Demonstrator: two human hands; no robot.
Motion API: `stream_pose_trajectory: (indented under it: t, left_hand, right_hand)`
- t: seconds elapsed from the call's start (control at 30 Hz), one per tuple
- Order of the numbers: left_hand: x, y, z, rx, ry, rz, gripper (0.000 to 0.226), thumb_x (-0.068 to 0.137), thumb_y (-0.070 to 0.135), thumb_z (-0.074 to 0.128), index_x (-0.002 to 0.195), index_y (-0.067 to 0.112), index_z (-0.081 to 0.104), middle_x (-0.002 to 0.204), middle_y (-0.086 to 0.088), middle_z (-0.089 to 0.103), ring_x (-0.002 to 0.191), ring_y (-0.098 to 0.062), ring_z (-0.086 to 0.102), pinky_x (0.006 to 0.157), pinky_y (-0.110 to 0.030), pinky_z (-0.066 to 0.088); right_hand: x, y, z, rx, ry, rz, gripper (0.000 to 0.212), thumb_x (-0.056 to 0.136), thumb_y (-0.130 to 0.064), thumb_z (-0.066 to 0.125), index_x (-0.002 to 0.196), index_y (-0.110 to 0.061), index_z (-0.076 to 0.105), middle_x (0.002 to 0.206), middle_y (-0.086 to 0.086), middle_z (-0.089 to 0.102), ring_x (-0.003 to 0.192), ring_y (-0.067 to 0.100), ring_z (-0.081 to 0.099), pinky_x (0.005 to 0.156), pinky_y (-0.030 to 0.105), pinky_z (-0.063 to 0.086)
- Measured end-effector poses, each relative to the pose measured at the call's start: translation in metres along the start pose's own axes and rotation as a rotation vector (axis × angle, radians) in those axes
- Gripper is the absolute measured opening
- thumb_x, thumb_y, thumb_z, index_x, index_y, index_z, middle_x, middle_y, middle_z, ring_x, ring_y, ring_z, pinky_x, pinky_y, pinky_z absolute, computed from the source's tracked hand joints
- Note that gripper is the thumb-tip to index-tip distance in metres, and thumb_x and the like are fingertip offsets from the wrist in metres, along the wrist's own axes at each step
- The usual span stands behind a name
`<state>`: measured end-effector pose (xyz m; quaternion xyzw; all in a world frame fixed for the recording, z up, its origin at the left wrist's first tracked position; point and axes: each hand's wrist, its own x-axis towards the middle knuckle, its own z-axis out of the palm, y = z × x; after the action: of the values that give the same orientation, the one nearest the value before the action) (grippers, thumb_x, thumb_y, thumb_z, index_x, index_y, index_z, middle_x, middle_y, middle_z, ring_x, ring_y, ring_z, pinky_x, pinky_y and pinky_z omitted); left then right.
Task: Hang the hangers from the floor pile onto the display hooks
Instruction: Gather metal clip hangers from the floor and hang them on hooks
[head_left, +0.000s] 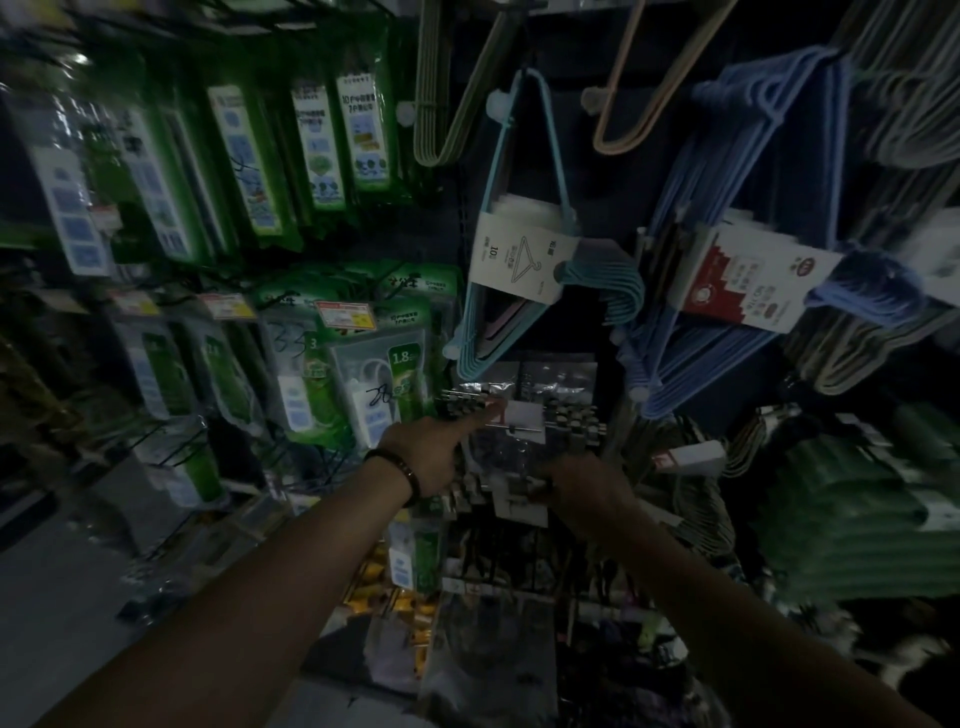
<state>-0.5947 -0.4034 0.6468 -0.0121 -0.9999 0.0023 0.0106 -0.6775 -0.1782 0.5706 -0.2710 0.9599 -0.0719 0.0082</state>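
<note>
While our left hand (434, 452) lays a straight index finger on the white tag (522, 415) mid-frame, we cannot tell whether our right hand (587, 488) grips anything; blue hangers (696, 364) hang upper right.

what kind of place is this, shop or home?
Most likely a shop aisle: banded bundles of light blue hangers and darker blue hangers hang on wall hooks, green packaged goods fill peg rows, and a price tag fronts one peg.

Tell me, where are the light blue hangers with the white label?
In the head view, the light blue hangers hang at centre, between green packets on the left and darker blue hangers on the right.
</note>
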Motion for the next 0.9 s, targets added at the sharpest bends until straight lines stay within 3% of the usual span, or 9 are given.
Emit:
stream_pose_trajectory:
  t: [0.13, 0.27, 0.4, 0.47, 0.53, 0.63, 0.7, 0.8, 0.9]
  left_hand:
    - [0.000, 0.002, 0.000, -0.002, 0.027, -0.018, 0.100, 0.098, 0.013, 0.050, 0.151, 0.068, -0.015, 0.066, 0.003, 0.045, 0.052, -0.017, 0.042, 0.047, -0.026, 0.034]
    - [-0.002, 0.003, 0.007, -0.005, 0.055, -0.023, 0.099, 0.101, 0.013, 0.047, 0.150, 0.067, -0.020, 0.063, -0.002, 0.047, 0.050, -0.022, 0.040, 0.050, -0.028, 0.038]
    - [-0.003, 0.006, 0.010, -0.021, 0.060, -0.033, 0.100, 0.102, 0.011, 0.045, 0.148, 0.068, -0.024, 0.062, -0.002, 0.046, 0.049, -0.023, 0.038, 0.051, -0.030, 0.036]
    - [-0.003, 0.007, 0.011, -0.045, 0.063, -0.036, 0.099, 0.103, 0.014, 0.045, 0.148, 0.068, -0.024, 0.062, -0.002, 0.045, 0.049, -0.023, 0.037, 0.051, -0.030, 0.036]
    - [-0.001, 0.007, 0.013, -0.049, 0.065, -0.037, 0.098, 0.104, 0.016, 0.046, 0.147, 0.068, -0.026, 0.062, -0.003, 0.046, 0.049, -0.025, 0.038, 0.051, -0.031, 0.037]
    - [0.001, 0.007, 0.017, -0.057, 0.074, -0.039, 0.098, 0.104, 0.017, 0.046, 0.147, 0.068, -0.026, 0.061, -0.004, 0.047, 0.049, -0.027, 0.040, 0.050, -0.030, 0.038]
    - [0.001, 0.008, 0.017, -0.061, 0.072, -0.044, 0.097, 0.103, 0.019, 0.047, 0.148, 0.067, -0.025, 0.061, -0.004, 0.048, 0.049, -0.027, 0.042, 0.048, -0.029, 0.037]
    - [0.002, 0.005, 0.017, -0.083, 0.077, -0.043, 0.094, 0.104, 0.023, 0.047, 0.149, 0.067, -0.023, 0.061, -0.004, 0.050, 0.049, -0.027, 0.044, 0.047, -0.029, 0.038]
    - [0.001, 0.003, 0.019, -0.120, 0.082, -0.019, 0.088, 0.107, 0.032, 0.046, 0.148, 0.068, -0.023, 0.061, -0.002, 0.047, 0.049, -0.024, 0.043, 0.049, -0.032, 0.044]
  right_hand:
    - [0.010, -0.002, 0.006, -0.063, 0.079, 0.021, 0.033, 0.095, -0.052, 0.064, 0.122, -0.033, 0.066, 0.118, -0.003, 0.071, 0.103, 0.022, 0.069, 0.077, 0.037, 0.056]
    - [0.017, 0.005, 0.021, -0.096, 0.130, 0.010, 0.034, 0.099, -0.052, 0.059, 0.122, -0.029, 0.066, 0.122, 0.001, 0.068, 0.108, 0.025, 0.067, 0.088, 0.038, 0.056]
    - [0.022, 0.016, 0.024, -0.116, 0.143, -0.099, 0.031, 0.100, -0.042, 0.058, 0.120, -0.021, 0.071, 0.120, 0.010, 0.071, 0.111, 0.033, 0.067, 0.094, 0.043, 0.056]
    - [0.027, 0.021, 0.029, -0.003, 0.256, -0.061, 0.025, 0.092, -0.040, 0.070, 0.109, -0.023, 0.076, 0.112, 0.008, 0.075, 0.104, 0.032, 0.072, 0.086, 0.043, 0.060]
    - [0.029, 0.018, 0.026, 0.038, 0.261, -0.012, 0.029, 0.083, -0.047, 0.080, 0.105, -0.029, 0.079, 0.103, 0.003, 0.077, 0.091, 0.027, 0.075, 0.072, 0.039, 0.062]
    - [0.031, 0.017, 0.015, -0.014, 0.246, -0.136, 0.033, 0.095, -0.044, 0.067, 0.123, -0.026, 0.074, 0.122, 0.005, 0.074, 0.112, 0.030, 0.069, 0.091, 0.040, 0.055]
    - [0.039, 0.016, 0.013, -0.028, 0.246, -0.171, 0.034, 0.099, -0.041, 0.062, 0.126, -0.023, 0.072, 0.127, 0.006, 0.072, 0.118, 0.030, 0.066, 0.096, 0.038, 0.051]
    - [0.055, 0.013, 0.018, -0.047, 0.234, -0.154, 0.032, 0.098, -0.042, 0.059, 0.118, -0.024, 0.075, 0.121, 0.004, 0.073, 0.111, 0.027, 0.069, 0.092, 0.037, 0.055]
    - [0.068, 0.009, 0.013, 0.013, 0.269, -0.118, 0.027, 0.091, -0.026, 0.061, 0.099, -0.009, 0.081, 0.101, 0.011, 0.075, 0.092, 0.032, 0.075, 0.076, 0.033, 0.058]
